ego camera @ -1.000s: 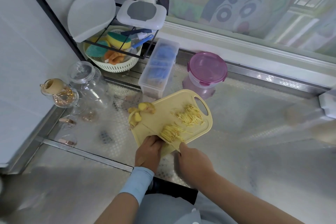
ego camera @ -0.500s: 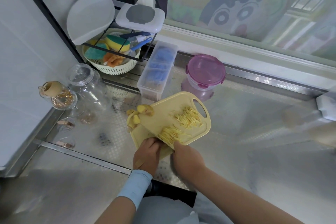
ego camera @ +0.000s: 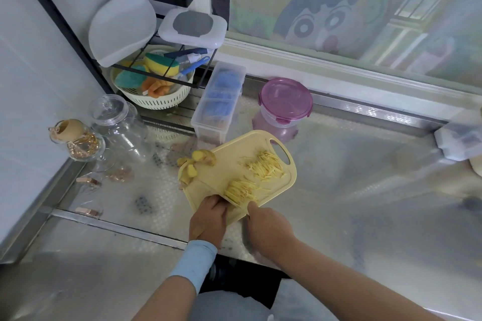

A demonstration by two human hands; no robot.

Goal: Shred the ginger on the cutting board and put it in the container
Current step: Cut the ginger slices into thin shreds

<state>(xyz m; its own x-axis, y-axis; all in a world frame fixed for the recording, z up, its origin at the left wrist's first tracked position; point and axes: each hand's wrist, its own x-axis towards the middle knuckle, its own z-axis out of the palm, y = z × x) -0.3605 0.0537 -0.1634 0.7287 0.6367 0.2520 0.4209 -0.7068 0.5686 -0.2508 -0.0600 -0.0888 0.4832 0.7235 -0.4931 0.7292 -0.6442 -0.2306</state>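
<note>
Near ginger pile (ego camera: pixel 240 190) sits at the cutting board's (ego camera: pixel 229 161) near edge, barely changed from a second ago, so shredding goes on. Left hand (ego camera: pixel 208 219) curls onto it, steadying. Right hand (ego camera: pixel 266 224) stays closed alongside; what it grips I cannot tell. Far ginger pile (ego camera: pixel 264 167) waits, and the container (ego camera: pixel 285 103) beyond is lidded.

One head-worn view, steeply down, close over the cutting board (ego camera: pixel 229 164)
</note>
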